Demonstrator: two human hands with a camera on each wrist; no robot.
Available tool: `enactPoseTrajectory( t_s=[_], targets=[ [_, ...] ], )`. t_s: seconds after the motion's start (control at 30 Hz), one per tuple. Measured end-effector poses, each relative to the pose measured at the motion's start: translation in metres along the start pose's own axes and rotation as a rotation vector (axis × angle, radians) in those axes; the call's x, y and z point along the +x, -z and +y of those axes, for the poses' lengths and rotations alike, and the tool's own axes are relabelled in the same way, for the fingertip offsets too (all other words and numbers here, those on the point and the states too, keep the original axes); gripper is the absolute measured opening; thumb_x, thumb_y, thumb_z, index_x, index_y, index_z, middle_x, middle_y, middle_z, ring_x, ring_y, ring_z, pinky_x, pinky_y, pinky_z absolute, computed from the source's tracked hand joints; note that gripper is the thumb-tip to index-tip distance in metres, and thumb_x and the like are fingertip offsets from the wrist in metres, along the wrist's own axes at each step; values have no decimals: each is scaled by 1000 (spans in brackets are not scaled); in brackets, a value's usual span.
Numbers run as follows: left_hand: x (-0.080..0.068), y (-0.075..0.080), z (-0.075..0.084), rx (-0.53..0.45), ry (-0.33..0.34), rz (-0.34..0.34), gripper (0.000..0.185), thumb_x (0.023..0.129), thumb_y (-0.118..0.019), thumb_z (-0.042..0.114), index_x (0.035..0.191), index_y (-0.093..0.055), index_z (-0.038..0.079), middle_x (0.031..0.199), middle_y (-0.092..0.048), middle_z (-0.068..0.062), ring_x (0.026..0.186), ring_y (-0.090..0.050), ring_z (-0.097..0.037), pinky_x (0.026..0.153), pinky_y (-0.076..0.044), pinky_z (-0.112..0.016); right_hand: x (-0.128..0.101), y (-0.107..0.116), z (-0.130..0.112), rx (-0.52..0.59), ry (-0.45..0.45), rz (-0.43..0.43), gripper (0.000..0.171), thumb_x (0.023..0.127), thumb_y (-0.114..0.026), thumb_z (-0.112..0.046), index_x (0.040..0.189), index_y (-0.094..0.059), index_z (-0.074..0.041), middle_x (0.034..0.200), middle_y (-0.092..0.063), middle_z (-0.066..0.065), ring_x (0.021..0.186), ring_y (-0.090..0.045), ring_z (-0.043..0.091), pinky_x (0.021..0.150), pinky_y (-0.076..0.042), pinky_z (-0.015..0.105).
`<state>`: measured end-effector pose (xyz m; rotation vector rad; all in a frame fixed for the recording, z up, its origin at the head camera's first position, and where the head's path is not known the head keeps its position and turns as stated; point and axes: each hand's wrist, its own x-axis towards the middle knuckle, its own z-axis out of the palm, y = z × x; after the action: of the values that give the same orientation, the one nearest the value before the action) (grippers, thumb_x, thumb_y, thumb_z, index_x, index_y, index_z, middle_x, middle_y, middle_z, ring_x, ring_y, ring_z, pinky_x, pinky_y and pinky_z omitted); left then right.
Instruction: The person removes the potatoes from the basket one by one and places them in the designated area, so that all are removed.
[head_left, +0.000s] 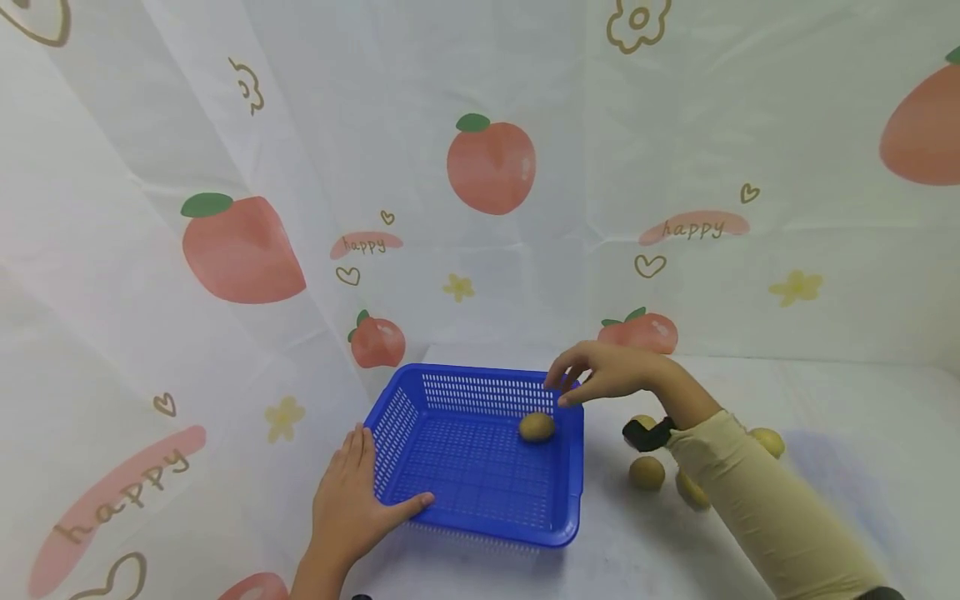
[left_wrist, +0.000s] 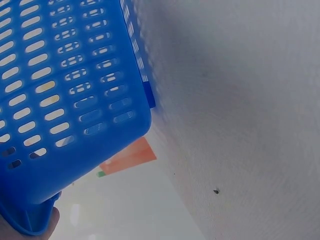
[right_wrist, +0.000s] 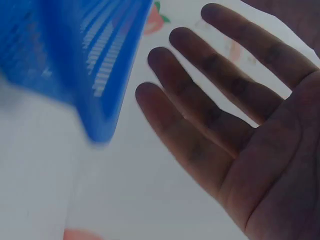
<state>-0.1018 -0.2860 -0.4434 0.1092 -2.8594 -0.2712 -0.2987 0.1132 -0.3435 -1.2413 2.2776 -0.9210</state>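
Note:
A blue plastic basket [head_left: 480,536] with slotted walls stands on the white surface. Inside it, near the right wall, lies one oval yellow-brown item [head_left: 537,427], a potato or kiwi by its look; I cannot tell which. My left hand [head_left: 352,500] rests at the basket's front left corner, fingers straight along the left side and thumb over the front rim. My right hand [head_left: 611,371] hovers above the back right corner of the basket, holding nothing. In the right wrist view its fingers [right_wrist: 192,147] are spread, apart from the basket wall.
Several similar yellow-brown items [head_left: 647,473] lie on the white surface [head_left: 630,550] right of the basket, some partly hidden by the right forearm. A white curtain [head_left: 570,275] printed with peaches hangs behind and to the left.

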Motion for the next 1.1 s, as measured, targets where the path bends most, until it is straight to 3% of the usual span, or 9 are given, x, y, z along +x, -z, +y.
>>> enactPoseTrajectory(
  t_s=[0.3,0.6,0.87,1.1],
  targets=[
    [0,-2,-1,-1,11,-11,147,71,-64,96,165,-21,-10,175,-20,-27,162,-23,-46,132,-23,-61,55,-14,-25,-44,51,-117,29,95,-81,-21,122,-78,-12,130,-75,13,120,-73,33,100,-62,41],
    [1,0,0,6,8,-21,147,71,-64,95,164,-21,-10,175,-19,-27,163,-23,-46,132,-23,-61,96,-28,-20,-127,-11,-217,33,94,-83,-21,123,-77,-8,119,-77,6,110,-70,15,99,-60,35],
    [1,1,0,3,17,-28,147,71,-65,94,165,-21,-9,175,-18,-27,163,-21,-46,132,-22,-61,110,-39,-12,-128,-72,-246,27,92,-83,-16,118,-79,-11,110,-77,-2,105,-70,14,98,-59,38],
    [2,0,-1,5,19,-21,148,70,-64,96,165,-21,-10,174,-20,-27,162,-23,-45,132,-24,-61,116,-46,-12,-195,-167,-281,33,89,-87,-16,121,-80,-13,117,-78,6,111,-71,19,103,-59,41]
  ],
)
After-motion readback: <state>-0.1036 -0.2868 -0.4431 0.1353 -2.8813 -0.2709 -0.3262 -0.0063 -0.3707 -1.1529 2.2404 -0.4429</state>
